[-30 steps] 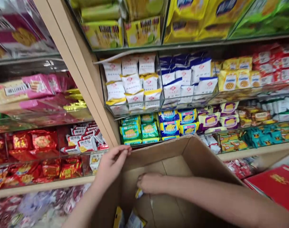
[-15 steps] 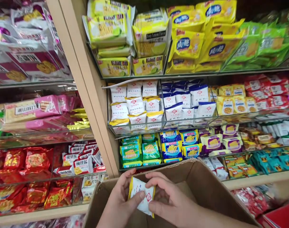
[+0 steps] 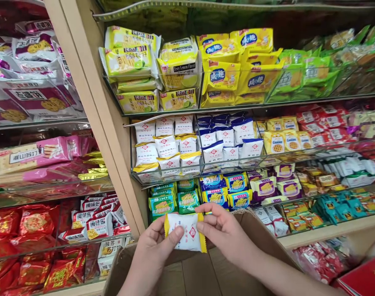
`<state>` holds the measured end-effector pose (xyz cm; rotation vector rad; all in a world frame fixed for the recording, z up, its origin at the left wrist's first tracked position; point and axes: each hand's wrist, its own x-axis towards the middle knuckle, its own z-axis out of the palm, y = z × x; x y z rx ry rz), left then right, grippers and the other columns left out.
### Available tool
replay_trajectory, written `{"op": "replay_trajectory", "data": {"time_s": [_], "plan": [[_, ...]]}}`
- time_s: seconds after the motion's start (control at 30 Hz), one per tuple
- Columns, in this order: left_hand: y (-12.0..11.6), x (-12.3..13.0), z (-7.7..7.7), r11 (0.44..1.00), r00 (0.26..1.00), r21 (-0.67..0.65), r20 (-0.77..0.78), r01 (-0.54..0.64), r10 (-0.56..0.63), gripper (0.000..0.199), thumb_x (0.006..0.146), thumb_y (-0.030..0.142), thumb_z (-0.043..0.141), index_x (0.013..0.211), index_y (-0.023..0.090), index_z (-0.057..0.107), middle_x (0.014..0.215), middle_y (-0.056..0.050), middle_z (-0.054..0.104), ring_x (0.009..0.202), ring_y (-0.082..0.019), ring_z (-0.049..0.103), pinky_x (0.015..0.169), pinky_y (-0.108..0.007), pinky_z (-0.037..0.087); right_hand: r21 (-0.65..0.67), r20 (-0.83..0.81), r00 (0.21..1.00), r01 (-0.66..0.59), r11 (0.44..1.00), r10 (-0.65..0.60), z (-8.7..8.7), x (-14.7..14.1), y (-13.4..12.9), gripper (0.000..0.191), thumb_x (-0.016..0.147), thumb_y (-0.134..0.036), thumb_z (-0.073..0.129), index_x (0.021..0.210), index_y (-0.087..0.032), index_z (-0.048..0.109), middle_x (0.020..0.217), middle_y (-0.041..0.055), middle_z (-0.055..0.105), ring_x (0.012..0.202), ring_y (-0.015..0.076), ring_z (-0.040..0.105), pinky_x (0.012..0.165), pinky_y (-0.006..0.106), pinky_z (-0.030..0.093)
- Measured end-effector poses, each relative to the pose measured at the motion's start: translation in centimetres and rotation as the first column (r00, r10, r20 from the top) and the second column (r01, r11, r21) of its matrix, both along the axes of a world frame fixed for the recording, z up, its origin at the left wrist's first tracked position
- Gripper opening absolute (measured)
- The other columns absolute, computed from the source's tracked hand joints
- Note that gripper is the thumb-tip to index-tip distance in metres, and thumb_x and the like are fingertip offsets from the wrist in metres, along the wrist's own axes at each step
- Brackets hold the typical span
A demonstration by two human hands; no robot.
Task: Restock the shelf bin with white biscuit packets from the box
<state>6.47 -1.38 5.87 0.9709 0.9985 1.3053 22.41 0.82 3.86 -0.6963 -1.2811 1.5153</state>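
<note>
A small white snack packet with yellow crimped ends and a red diamond logo is held level between both hands. My left hand pinches its left end, thumb across the front. On the right end, my right hand grips with thumb and fingers. Below the packet is an open cardboard box, its brown bottom showing between my forearms. Matching white packets with yellow edges stand in rows in a clear shelf bin just beyond the hands.
Blue-edged white packets fill the neighbouring bin. Green packets sit below, yellow biscuit packs above. A wooden upright divides this shelving from the left bay with red packets. A red item lies at lower right.
The packet has risen a little and turned from tilted to nearly level, its printed front now facing me. Both hands still hold it. The view has tipped upward, showing more upper shelf.
</note>
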Motion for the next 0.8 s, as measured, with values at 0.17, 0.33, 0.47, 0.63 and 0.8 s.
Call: {"op": "replay_trajectory", "data": {"time_s": [0.17,0.33,0.47,0.63,0.8], "plan": [[0.0,0.4,0.1,0.999,0.999,-0.045,0.053,0.011,-0.009,0.042,0.058,0.037,0.08,0.093,0.018,0.066,0.089,-0.005,0.07,0.08,-0.019,0.064,0.068,-0.025,0.053,0.065,0.024,0.999,0.037,0.997,-0.039,-0.3,0.2,0.1,0.048,0.072,-0.053,0.066,0.1,-0.019,0.048,0.074,0.0015,0.065,0.068,0.0149,0.062,0.063,0.027,0.046],[-0.2,0.4,-0.3,0.995,0.995,0.02,0.018,-0.098,0.097,0.044,0.054,0.04,0.082,0.086,0.018,0.062,0.084,-0.003,0.069,0.081,-0.017,0.063,0.069,-0.022,0.051,0.343,0.203,0.952,0.149,0.927,-0.228,-0.1,0.8,-0.7,0.047,0.077,-0.05,0.061,0.111,-0.022,0.045,0.111,0.0115,0.059,0.088,0.0208,0.06,0.074,0.036,0.049],[-0.2,1.3,-0.2,0.976,0.98,0.088,0.032,-0.2,0.198,0.043,0.052,0.04,0.083,0.074,0.019,0.052,0.068,0.003,0.064,0.067,-0.011,0.06,0.059,-0.017,0.048,0.806,0.397,0.742,0.0,0.592,-0.54,0.9,0.6,-1.4,0.051,0.067,-0.044,0.074,0.106,-0.02,0.052,0.131,0.017,0.044,0.113,0.0324,0.047,0.089,0.046,0.044],[0.3,1.9,1.9,0.963,0.989,0.235,-0.041,-0.129,0.143,0.045,0.057,0.043,0.078,0.073,0.022,0.043,0.063,0.005,0.059,0.056,-0.01,0.055,0.048,-0.017,0.044,0.975,0.181,0.598,-0.002,0.224,-0.781,3.5,-0.2,-1.0,0.024,0.078,-0.013,0.053,0.101,-0.016,0.05,0.129,0.0175,0.047,0.114,0.0276,0.045,0.092,0.042,0.04],[1.9,0.3,5.6,0.749,0.818,0.662,-0.415,-0.028,0.398,0.031,0.081,0.041,0.054,0.107,0.024,0.051,0.104,-0.004,0.061,0.099,-0.018,0.058,0.085,-0.028,0.049,0.999,-0.002,0.492,-0.045,-0.027,-0.871,8.6,0.9,2.1,0.016,0.079,-0.013,0.051,0.095,-0.014,0.053,0.122,0.0168,0.051,0.113,0.0265,0.046,0.09,0.04,0.037]]}}
